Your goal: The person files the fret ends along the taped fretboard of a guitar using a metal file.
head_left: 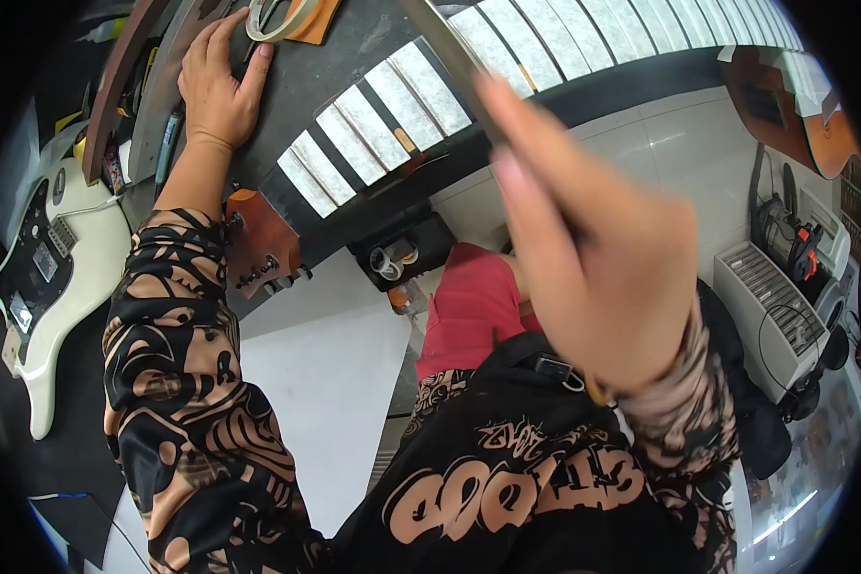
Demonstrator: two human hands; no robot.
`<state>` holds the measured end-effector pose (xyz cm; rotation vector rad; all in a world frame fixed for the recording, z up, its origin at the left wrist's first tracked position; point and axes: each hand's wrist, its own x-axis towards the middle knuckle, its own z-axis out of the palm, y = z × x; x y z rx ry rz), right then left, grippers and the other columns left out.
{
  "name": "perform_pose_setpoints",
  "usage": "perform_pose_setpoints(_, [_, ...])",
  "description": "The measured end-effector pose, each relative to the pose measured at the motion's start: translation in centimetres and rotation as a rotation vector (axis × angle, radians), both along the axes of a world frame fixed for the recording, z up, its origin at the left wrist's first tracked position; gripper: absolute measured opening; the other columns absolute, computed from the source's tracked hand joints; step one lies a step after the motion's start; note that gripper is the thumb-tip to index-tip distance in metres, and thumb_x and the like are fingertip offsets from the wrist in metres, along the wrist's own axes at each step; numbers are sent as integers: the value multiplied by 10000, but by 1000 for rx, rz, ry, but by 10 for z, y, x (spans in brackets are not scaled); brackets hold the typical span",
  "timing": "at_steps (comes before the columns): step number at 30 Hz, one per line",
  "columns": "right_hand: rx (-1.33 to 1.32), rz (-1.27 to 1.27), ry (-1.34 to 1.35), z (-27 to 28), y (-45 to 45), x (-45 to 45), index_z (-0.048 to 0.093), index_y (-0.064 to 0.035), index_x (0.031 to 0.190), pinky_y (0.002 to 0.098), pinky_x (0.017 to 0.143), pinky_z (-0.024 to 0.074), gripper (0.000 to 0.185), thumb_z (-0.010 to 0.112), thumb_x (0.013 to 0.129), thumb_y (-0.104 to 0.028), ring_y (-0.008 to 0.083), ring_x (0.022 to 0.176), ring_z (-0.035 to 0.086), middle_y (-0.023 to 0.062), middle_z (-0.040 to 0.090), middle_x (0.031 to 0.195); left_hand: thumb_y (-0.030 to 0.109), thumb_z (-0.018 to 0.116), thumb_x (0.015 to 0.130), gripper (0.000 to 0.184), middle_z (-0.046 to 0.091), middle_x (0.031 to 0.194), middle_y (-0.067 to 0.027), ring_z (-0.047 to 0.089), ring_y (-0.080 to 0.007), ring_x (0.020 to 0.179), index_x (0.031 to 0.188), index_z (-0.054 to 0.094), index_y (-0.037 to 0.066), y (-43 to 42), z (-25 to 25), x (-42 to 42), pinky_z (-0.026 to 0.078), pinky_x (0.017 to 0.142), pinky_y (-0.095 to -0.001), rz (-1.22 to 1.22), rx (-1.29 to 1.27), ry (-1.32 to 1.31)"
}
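Observation:
A guitar neck with pale masking strips (392, 124) between its frets runs from the centre left to the top right, its brown headstock (263, 234) at the lower left end. My left hand (222, 91) lies on the dark bench with its fingers spread, fingertips beside a roll of tape (285, 19). Above the neck, my right hand (593, 249), blurred by motion, pinches a long, flat metal strip (450, 57) between thumb and fingers. Whether the strip touches the neck cannot be told.
A white electric guitar body (86, 244) lies at the left. An orange-brown piece (314, 21) sits beside the tape. Below the neck are a black box (421, 239) and a white surface (325, 335). A slotted grey case (773, 311) and another guitar (823, 134) are at the right.

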<state>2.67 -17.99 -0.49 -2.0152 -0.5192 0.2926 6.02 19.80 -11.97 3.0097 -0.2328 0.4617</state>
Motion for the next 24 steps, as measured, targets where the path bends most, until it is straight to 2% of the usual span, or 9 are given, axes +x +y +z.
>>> perform_pose_setpoints(1, [24,-14,31,-5,15,13,618,-41,1323,216,538,452,420,604,907,17,86,516,563,37,665,691,397,597,942,497,528,1359,-118,462,-318,1283,1390,523,195,-1,-1,-1,315,1085,-443,10,-7,-2])
perform_pose_setpoints(4, [113,-102,-266,-12,22,24,680,-74,1234,270,502,492,394,670,846,-10,233,512,607,113,669,707,393,594,944,498,528,1359,-119,461,-320,1286,1393,520,192,-1,-1,1,314,1088,-443,9,-9,-3])
perform_pose_setpoints(5, [82,-45,-247,-7,7,19,636,-38,1286,236,510,455,397,628,890,-3,137,517,559,64,654,681,391,593,945,500,528,1358,-120,461,-322,1287,1395,519,189,-1,-1,1,314,1089,-443,6,0,-4])
perform_pose_setpoints(7, [74,-3,-121,6,-22,2,579,22,1340,194,512,400,405,583,935,5,38,516,504,16,624,634,393,591,947,502,529,1358,-122,462,-325,1286,1397,518,182,0,-1,1,314,1090,-443,5,-12,1])
perform_pose_setpoints(9, [112,-39,77,15,-52,-22,556,65,1341,182,495,367,412,580,934,5,32,500,495,14,590,597,394,591,948,499,531,1356,-129,466,-326,1281,1390,523,173,1,-1,2,317,1088,-444,-13,23,-15])
perform_pose_setpoints(13, [150,-27,188,8,-97,-58,542,77,1344,194,471,373,439,588,912,11,49,474,518,5,567,564,400,589,951,490,538,1346,-135,477,-327,1270,1378,534,166,0,-2,3,328,1083,-441,-16,8,-15])
perform_pose_setpoints(14, [147,0,269,10,-104,-65,589,72,1284,226,531,450,430,645,860,29,134,554,613,113,649,754,431,592,940,495,533,1343,-126,475,-327,1261,1372,535,196,3,-4,4,332,1069,-448,-17,-11,-16])
perform_pose_setpoints(16, [165,19,358,8,-108,-78,635,68,1224,257,592,527,423,702,807,47,220,634,709,221,730,944,459,596,929,504,528,1337,-118,477,-325,1250,1367,535,218,7,-6,6,336,1057,-455,-19,-25,-13])
perform_pose_setpoints(24, [190,-29,320,-2,-116,-97,652,52,1199,280,540,513,403,688,798,59,213,562,657,167,713,811,448,590,932,505,525,1336,-115,478,-325,1248,1370,531,205,18,-8,12,331,1065,-450,-48,-1,5])
